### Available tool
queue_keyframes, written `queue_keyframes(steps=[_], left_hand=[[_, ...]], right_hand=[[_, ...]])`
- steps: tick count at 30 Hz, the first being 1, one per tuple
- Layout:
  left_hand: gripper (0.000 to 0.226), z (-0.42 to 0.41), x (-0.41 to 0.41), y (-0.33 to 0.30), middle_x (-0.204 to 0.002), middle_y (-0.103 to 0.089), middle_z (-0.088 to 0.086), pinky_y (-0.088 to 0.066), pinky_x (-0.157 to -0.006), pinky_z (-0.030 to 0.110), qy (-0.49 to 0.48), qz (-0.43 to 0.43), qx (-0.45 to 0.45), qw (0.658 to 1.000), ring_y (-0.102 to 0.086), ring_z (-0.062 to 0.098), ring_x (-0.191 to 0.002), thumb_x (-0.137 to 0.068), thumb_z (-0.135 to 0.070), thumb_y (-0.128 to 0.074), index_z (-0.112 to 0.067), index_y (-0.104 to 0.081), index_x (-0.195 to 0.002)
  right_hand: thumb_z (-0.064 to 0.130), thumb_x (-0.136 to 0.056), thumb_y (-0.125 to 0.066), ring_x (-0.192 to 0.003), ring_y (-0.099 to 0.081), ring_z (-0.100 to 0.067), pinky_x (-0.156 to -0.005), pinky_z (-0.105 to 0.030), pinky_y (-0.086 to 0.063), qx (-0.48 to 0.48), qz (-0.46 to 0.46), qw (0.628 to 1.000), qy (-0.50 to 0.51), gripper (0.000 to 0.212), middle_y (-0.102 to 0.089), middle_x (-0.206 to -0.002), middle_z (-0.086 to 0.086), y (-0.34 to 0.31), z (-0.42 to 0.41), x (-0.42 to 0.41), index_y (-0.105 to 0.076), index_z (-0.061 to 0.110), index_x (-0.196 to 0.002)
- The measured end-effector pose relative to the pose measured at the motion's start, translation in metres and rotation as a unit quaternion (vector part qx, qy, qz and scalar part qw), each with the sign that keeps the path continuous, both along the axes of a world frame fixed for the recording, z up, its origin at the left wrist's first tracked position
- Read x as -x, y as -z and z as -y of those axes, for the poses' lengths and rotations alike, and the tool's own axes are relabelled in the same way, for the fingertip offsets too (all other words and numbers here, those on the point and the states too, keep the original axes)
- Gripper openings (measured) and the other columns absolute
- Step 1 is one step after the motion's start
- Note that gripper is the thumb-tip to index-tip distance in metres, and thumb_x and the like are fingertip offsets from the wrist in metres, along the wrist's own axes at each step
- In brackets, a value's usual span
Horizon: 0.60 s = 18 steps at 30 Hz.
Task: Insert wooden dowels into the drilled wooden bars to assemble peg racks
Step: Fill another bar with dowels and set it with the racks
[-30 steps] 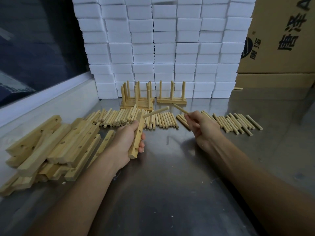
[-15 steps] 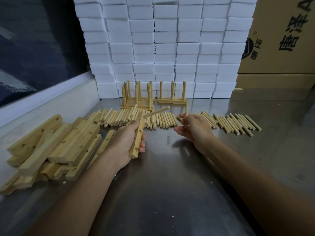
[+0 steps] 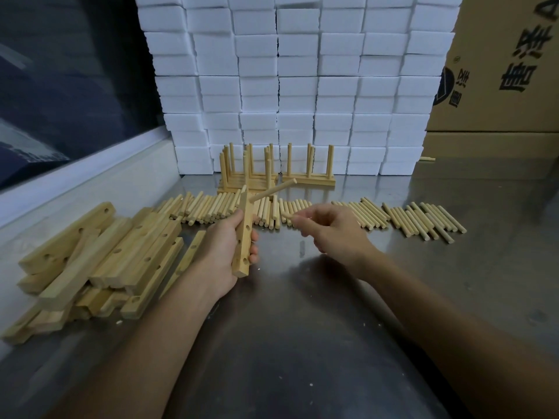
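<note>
My left hand (image 3: 225, 252) grips a drilled wooden bar (image 3: 244, 237) upright above the steel table. One dowel (image 3: 272, 191) sticks out of the bar's top hole, slanting up to the right. Two empty holes show lower on the bar. To its right, my right hand (image 3: 329, 229) pinches a loose dowel (image 3: 292, 218), whose end pokes out leftward from my fingertips, a short gap from the bar. A row of loose dowels (image 3: 393, 217) lies across the table behind both hands. Drilled bars (image 3: 99, 258) are piled at the left.
Finished peg racks (image 3: 308, 176) stand at the back, in front of a wall of white foam blocks (image 3: 296, 86). Cardboard boxes (image 3: 496, 71) stand at the back right. A raised ledge (image 3: 75, 176) runs along the table's left side.
My right hand has moved left from the dowel row toward the bar, turning the dowel it holds so its end points left. The left hand and bar have held still.
</note>
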State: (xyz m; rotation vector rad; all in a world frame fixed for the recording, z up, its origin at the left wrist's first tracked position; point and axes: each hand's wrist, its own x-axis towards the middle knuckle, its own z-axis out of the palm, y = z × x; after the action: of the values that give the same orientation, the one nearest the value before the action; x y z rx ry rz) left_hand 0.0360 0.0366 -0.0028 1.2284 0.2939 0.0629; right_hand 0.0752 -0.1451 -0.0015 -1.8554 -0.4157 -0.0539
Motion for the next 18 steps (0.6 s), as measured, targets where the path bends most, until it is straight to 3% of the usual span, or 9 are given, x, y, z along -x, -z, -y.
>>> queue_keyframes(steps=[3, 7, 9, 11, 14, 18], left_hand=[[0.036, 0.003, 0.000, -0.002, -0.064, -0.053, 0.004, -0.032, -0.033, 0.021, 0.014, 0.010, 0.044, 0.999, -0.044, 0.012, -0.043, -0.105, -0.034, -0.041, -0.005, -0.061, -0.101], [0.038, 0.007, 0.001, -0.003, -0.070, -0.055, 0.006, -0.030, -0.031, 0.020, 0.038, 0.016, 0.072, 0.997, -0.045, 0.011, -0.043, -0.106, -0.035, -0.038, -0.005, -0.061, -0.100], [0.038, 0.008, 0.002, -0.003, -0.064, -0.056, 0.005, -0.030, -0.031, 0.020, 0.052, 0.017, 0.073, 0.996, -0.045, 0.012, -0.043, -0.106, -0.035, -0.038, -0.005, -0.061, -0.104], [0.039, 0.009, 0.002, -0.003, -0.061, -0.056, 0.004, -0.030, -0.031, 0.020, 0.062, 0.019, 0.072, 0.995, -0.045, 0.012, -0.043, -0.106, -0.035, -0.038, -0.004, -0.061, -0.109], [0.039, 0.008, 0.001, -0.001, -0.061, -0.056, 0.004, -0.030, -0.031, 0.020, 0.061, 0.021, 0.060, 0.996, -0.045, 0.011, -0.043, -0.106, -0.035, -0.039, -0.004, -0.062, -0.111], [0.037, 0.009, 0.001, 0.004, -0.059, -0.053, 0.004, -0.030, -0.032, 0.021, 0.044, 0.029, 0.031, 0.998, -0.043, 0.012, -0.042, -0.105, -0.035, -0.042, -0.006, -0.065, -0.104]], right_hand=[[0.035, -0.085, -0.076, -0.051, -0.046, -0.007, -0.051, -0.018, -0.042, 0.019, 0.054, 0.998, -0.026, 0.019, -0.055, -0.056, 0.006, 0.000, -0.009, 0.006, -0.075, 0.016, -0.083], [0.033, -0.088, -0.074, -0.051, -0.043, -0.011, -0.052, -0.030, -0.039, 0.041, 0.104, 0.993, -0.042, 0.020, -0.054, -0.057, -0.003, -0.001, -0.021, 0.011, -0.075, 0.015, -0.079], [0.029, -0.089, -0.074, -0.051, -0.042, -0.005, -0.051, -0.022, -0.037, 0.070, 0.134, 0.988, -0.045, 0.013, -0.060, -0.061, -0.002, -0.001, -0.024, 0.013, -0.076, 0.016, -0.084], [0.026, -0.089, -0.074, -0.051, -0.046, -0.002, -0.052, -0.014, -0.037, 0.092, 0.150, 0.984, -0.040, 0.011, -0.062, -0.063, 0.014, -0.001, -0.025, 0.014, -0.077, 0.016, -0.089], [0.028, -0.090, -0.072, -0.060, -0.055, 0.001, -0.056, -0.013, -0.040, 0.142, 0.180, 0.973, -0.026, 0.013, -0.059, -0.068, 0.025, -0.005, -0.025, 0.016, -0.077, 0.016, -0.092], [0.027, -0.091, -0.070, -0.069, -0.062, -0.011, -0.066, -0.031, -0.052, 0.244, 0.281, 0.928, -0.008, 0.012, -0.070, -0.076, 0.008, -0.013, -0.025, 0.021, -0.076, 0.017, -0.089]])
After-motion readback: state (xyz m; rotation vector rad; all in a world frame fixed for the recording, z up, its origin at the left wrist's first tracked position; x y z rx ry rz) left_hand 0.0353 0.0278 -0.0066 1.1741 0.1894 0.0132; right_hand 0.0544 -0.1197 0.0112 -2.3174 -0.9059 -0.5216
